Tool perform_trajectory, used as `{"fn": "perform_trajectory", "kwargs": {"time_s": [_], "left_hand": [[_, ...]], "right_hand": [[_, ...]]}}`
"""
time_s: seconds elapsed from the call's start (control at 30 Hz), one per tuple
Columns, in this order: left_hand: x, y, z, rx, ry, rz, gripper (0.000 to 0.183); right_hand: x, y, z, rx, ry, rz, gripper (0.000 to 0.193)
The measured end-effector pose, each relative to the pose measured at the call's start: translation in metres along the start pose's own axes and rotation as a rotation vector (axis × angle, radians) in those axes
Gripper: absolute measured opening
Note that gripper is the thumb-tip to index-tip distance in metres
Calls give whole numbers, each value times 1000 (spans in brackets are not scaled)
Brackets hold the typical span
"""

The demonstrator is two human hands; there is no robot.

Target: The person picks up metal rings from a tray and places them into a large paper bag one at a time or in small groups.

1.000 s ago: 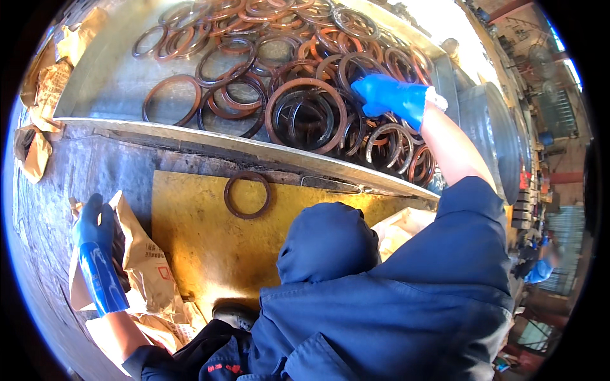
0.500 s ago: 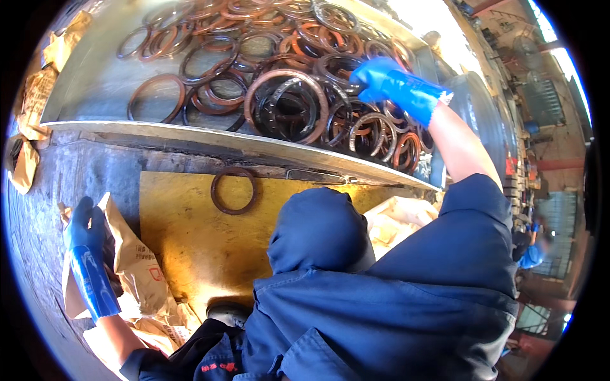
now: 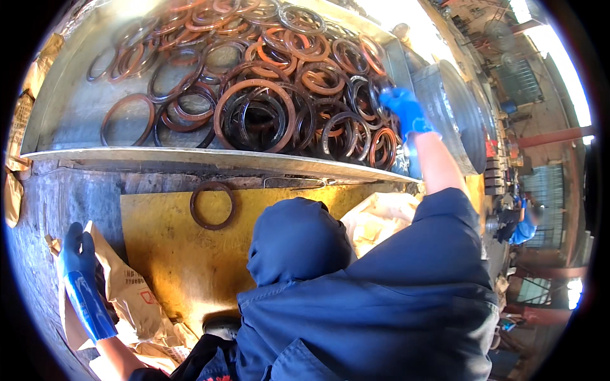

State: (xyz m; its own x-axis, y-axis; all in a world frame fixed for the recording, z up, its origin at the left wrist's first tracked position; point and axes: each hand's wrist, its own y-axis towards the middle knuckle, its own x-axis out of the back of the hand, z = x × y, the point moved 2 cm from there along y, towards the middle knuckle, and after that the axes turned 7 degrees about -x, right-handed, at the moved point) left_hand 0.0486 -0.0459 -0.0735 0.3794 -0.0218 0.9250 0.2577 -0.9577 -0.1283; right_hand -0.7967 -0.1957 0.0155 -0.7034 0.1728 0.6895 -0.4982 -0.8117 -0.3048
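Observation:
My right hand, in a blue rubber glove, is closed on the edge of a dark ring, smeared by motion, at the right end of a metal tray. Many brown and black rings lie piled and overlapping in this tray; a large brown ring leans near its front. At the lower left my left hand, gloved in blue too, is at the mouth of a brown paper sack. Its fingers point up against the sack's edge and seem to grip it; the palm side is hidden.
One brown ring lies apart on a yellow board below the tray. A pale crumpled sack is beyond my dark blue clothing. A metal drum stands right of the tray. Further off, a person in blue is at work.
My right hand has moved from the middle of the pile to the tray's right end with the dark ring. The view has shifted right. My left hand stays at the sack.

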Motion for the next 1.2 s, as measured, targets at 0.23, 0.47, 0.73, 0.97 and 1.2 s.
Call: {"fn": "perform_trajectory", "kwargs": {"time_s": [0.23,0.47,0.73,0.97,1.2], "left_hand": [[-9,5,-13,-49,69,2,48],[-5,6,-38,-84,30,-16,45],[25,1,-24,-11,79,-118,44],[43,20,67,-160,-275,-361,46],[96,-10,36,-189,-189,-484,36]], "right_hand": [[-54,-45,28,-76,323,221,55],[-66,42,-22,-33,126,49,49],[4,28,-14,113,511,113,25],[-17,-24,108,196,933,729,35],[-170,-134,212,26,864,1426,46]]}}
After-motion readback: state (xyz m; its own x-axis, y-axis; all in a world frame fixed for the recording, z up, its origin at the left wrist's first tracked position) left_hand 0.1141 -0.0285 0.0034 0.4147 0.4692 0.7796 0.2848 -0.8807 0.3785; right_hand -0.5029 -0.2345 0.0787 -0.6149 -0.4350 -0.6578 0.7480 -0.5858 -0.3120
